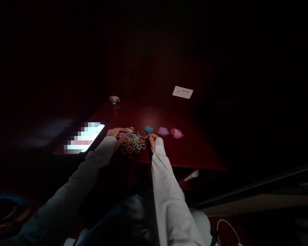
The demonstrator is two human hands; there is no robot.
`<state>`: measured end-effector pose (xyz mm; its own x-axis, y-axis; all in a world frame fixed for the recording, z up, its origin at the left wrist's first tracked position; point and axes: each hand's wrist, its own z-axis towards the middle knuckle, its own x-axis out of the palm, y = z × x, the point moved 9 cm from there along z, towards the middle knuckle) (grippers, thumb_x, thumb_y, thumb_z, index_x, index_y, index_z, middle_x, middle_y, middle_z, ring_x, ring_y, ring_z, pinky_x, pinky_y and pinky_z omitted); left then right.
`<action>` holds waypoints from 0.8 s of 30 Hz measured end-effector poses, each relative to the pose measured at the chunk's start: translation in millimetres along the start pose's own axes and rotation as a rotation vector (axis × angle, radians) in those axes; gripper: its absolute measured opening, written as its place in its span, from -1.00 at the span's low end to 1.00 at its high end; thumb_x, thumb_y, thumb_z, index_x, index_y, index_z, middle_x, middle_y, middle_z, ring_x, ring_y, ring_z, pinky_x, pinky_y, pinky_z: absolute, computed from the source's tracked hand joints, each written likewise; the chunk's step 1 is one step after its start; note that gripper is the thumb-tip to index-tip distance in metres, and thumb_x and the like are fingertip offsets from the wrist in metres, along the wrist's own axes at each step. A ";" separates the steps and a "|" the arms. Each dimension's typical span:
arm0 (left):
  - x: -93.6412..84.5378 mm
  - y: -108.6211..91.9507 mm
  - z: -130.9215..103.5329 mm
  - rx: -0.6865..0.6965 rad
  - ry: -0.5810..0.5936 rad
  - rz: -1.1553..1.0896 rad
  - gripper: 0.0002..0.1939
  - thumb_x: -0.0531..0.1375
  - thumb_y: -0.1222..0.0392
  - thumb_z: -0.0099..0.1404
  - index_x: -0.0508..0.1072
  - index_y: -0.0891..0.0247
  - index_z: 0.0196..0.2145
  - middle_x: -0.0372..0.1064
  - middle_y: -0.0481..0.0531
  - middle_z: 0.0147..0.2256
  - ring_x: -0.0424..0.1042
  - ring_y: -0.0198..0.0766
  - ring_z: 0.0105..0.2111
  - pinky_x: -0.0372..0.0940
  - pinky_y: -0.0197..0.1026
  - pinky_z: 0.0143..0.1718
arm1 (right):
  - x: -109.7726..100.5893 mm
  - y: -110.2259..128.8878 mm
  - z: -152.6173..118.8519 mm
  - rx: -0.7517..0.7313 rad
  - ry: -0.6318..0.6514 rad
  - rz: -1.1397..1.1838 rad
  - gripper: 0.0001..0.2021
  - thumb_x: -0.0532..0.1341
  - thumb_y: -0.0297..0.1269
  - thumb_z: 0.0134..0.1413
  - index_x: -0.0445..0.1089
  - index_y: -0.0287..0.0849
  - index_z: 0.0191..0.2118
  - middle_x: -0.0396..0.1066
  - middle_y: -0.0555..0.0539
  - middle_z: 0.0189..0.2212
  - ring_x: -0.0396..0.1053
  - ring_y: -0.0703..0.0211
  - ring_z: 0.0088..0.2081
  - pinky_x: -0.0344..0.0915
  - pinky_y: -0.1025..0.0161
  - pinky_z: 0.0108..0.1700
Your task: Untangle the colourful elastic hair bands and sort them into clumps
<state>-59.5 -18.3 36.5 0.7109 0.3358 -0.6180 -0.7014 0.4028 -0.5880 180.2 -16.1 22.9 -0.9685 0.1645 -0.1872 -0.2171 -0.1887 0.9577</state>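
A mixed pile of coloured elastic hair ties (pixel 132 145) lies on a dark red table (pixel 195 153). My left hand (pixel 116 134) rests at the pile's left side, its fingers stretched out and apart over the edge of it. At the right side of the pile, my right hand (pixel 152 138) has its thumb and fingers pinched together. An orange ring shows by its fingertips; whether it is in the pinch I cannot tell. Beyond the right hand sit three single-colour heaps of bands: a teal heap (pixel 148 129), a purple heap (pixel 163 131) and a pink heap (pixel 177 133).
A lit phone or tablet (pixel 93 138), partly blurred out, lies at the table's left edge. A small clear round container (pixel 114 99) stands at the back left corner. Behind the table is a white socket plate (pixel 183 92). Below right runs a white cable (pixel 228 222). The surroundings are very dark.
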 end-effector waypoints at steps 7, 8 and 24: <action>0.8 4.4 3.1 0.002 -0.016 0.004 -0.68 0.04 0.12 0.38 0.52 0.13 -0.04 0.53 0.10 0.01 0.40 0.03 0.04 0.28 0.06 0.21 | 0.8 0.7 1.1 0.010 0.008 0.007 -0.58 0.17 0.14 0.14 0.46 -0.11 -0.48 0.32 0.05 -0.66 0.15 0.26 -0.58 0.07 0.31 -0.49; -1.4 2.3 3.2 0.014 -0.013 0.001 -0.66 0.01 0.17 0.38 0.52 0.13 -0.03 0.53 0.10 0.02 0.41 0.02 0.05 0.28 0.06 0.22 | 1.1 0.7 1.6 0.011 0.012 0.003 -0.58 0.17 0.14 0.14 0.46 -0.11 -0.47 0.33 0.05 -0.66 0.17 0.25 -0.58 0.09 0.31 -0.48; 10.8 6.0 8.3 0.084 -0.024 -0.008 -0.63 0.00 0.18 0.34 0.56 0.12 -0.07 0.55 0.12 -0.01 0.43 0.02 0.04 0.30 0.07 0.20 | 15.7 21.2 27.7 -0.208 0.046 -0.400 -0.87 0.36 -0.14 0.11 0.65 -0.02 -0.31 0.36 0.05 -0.51 0.30 0.18 -0.34 0.22 0.27 -0.17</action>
<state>-55.7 -5.1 30.7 0.7182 0.3523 -0.6001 -0.6896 0.4756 -0.5461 163.7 9.3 46.3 -0.8070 0.2217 -0.5473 -0.5905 -0.3107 0.7449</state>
